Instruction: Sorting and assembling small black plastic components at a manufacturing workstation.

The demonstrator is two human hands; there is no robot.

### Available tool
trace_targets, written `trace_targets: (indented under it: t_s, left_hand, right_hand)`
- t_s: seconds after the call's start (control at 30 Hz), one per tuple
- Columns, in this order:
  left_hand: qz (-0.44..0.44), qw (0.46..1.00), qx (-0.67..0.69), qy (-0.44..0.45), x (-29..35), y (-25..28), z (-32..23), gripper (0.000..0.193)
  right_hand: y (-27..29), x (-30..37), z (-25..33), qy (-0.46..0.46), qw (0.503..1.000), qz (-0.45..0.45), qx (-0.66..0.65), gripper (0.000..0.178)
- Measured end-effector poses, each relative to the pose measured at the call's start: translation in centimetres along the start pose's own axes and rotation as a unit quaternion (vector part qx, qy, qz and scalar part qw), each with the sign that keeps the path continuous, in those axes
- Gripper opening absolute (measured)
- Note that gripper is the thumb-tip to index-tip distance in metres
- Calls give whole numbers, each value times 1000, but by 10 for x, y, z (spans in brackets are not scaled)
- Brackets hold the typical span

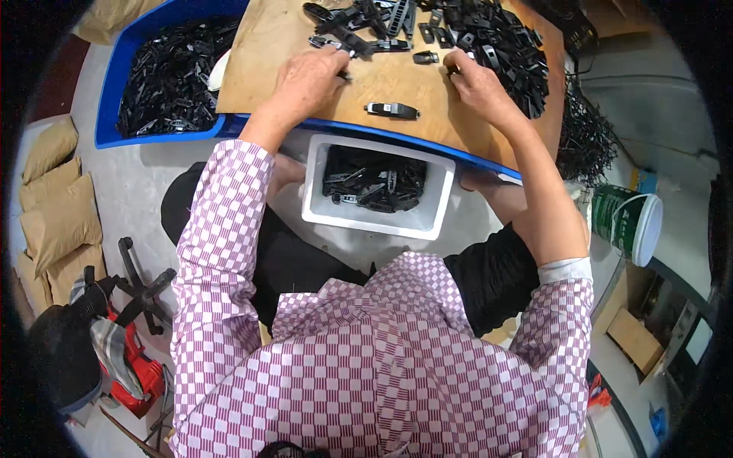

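Note:
On the wooden board (305, 99), my left hand (309, 78) is closed at the left, its fingers curled round a black plastic piece that is mostly hidden. My right hand (482, 88) is also closed, with a small dark piece pinched at its fingertips, beside the right-hand heap. Between the two hands, nearer me, lies a single long black part (392, 111) with a silvery middle. A small black block (425, 57) sits just left of my right fingertips. Long black strips (397, 19) lie beyond my left hand, and a heap of short black clips (519, 57) covers the board's right side.
Below the board's near edge, a white foam box (374, 223) holds several black parts. A blue bin (107, 114) full of similar parts stands left. To the right are a tangle of thin black pieces (588, 141) and a green bucket (615, 217). Cardboard-coloured packages (65, 221) lie far left.

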State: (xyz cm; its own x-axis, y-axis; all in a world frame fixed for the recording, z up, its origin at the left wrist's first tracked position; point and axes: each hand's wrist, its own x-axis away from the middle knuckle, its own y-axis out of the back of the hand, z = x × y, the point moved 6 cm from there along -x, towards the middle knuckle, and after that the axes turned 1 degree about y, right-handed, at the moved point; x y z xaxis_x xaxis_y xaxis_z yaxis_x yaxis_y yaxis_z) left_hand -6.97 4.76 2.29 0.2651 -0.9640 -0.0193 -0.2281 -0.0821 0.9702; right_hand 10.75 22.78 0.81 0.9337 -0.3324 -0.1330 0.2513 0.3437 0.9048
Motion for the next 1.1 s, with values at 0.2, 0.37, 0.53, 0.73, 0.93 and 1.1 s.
trace_targets:
  t_s: [0.2,0.37,0.53,0.73,0.93,1.1]
  left_hand:
    - [7,989,150,-4,-24,-12,-50,19]
    - [-43,986,161,-11,-38,-38,-46,21]
    - [-63,991,118,-27,-37,-32,-45,24]
    - [-47,986,7,-160,-22,-16,-67,25]
    - [-49,991,-8,-122,-30,-22,-60,26]
    - [-39,993,18,-113,-29,-25,-59,23]
  right_hand:
    - [3,22,12,-15,983,17,184,20]
    - [-13,27,46,73,964,38,252,25]
    - [-7,35,34,41,991,-13,128,25]
    - [6,35,11,-112,994,-9,2,29]
    - [-3,26,21,-59,997,-18,41,28]
    - [-4,21,26,-35,998,-19,41,26]
